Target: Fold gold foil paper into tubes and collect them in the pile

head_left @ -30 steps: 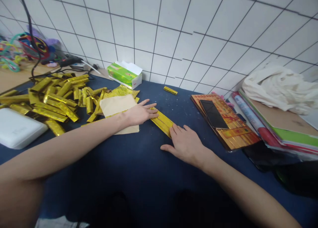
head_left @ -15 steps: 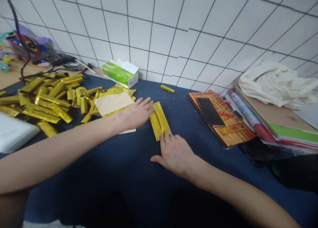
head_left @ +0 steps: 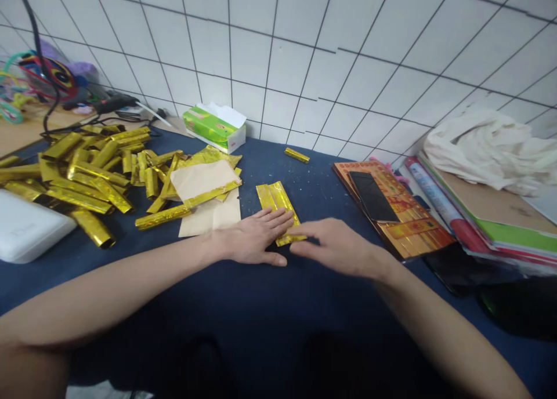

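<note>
My left hand (head_left: 252,242) lay flat, fingers spread, pressing the near end of a shiny, creased gold foil strip (head_left: 277,205) on the blue cloth (head_left: 261,318). My right hand (head_left: 339,249), blurred, hovered loose and empty at its three o'clock. At ten o'clock lay tan paper (head_left: 209,199) and crinkly folded gold rolls (head_left: 87,176).

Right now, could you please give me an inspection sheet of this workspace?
Surface: blue cloth, flecked with bits.
Job's things: folded gold foil under both hands.
Clutter: foil rolls, tan paper, tissue box, phone on printed sheets, folders, white cloth, white box.
Grips: left hand flat on the foil; right hand open at its near end.
Cables: black cord, far left.
Surroundings: tiled wall.
</note>
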A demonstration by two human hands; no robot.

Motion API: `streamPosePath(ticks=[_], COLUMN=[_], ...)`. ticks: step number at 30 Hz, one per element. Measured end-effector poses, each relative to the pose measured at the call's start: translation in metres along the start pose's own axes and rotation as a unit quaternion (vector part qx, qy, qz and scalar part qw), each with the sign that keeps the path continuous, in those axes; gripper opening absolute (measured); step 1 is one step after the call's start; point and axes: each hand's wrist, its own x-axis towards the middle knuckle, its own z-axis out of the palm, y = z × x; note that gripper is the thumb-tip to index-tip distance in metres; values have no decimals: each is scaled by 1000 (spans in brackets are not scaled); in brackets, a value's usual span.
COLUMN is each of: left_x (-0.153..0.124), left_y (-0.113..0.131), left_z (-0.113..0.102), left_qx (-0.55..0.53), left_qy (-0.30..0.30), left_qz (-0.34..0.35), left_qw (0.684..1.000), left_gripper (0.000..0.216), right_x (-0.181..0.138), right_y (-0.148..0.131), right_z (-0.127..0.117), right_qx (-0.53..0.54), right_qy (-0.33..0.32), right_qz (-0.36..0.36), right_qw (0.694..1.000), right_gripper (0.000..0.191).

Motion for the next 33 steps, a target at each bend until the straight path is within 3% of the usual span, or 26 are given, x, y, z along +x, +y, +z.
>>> streamPosePath(ticks=[3, 6, 9, 18, 27, 33], left_x=[1, 1, 1, 1, -3, -4], left_y=[2, 2, 2, 2, -6, -7], left_z=[1, 2, 2, 0, -9, -21], left_qx=[2, 7, 5, 1, -53, -93], left_qy=[20, 36, 41, 6, -4, -29], left_qz=[13, 17, 9, 4, 12, 19], left_qw=[1000, 999, 999, 1000, 998, 995], left_gripper=[83, 81, 82, 99, 77, 67], right_x=[13, 38, 63, 94, 94, 48], right_y=[15, 22, 31, 63, 57, 58], right_z=[-2, 12, 26, 25, 19, 22], right_qx=[87, 110, 88, 64, 160, 156], right_qy=[80, 37, 28, 37, 65, 201], right_qz=[-45, -105, -117, -104, -39, -24], right_qw=[992, 988, 989, 992, 984, 967], right_gripper=[49, 61, 73, 69, 48, 28])
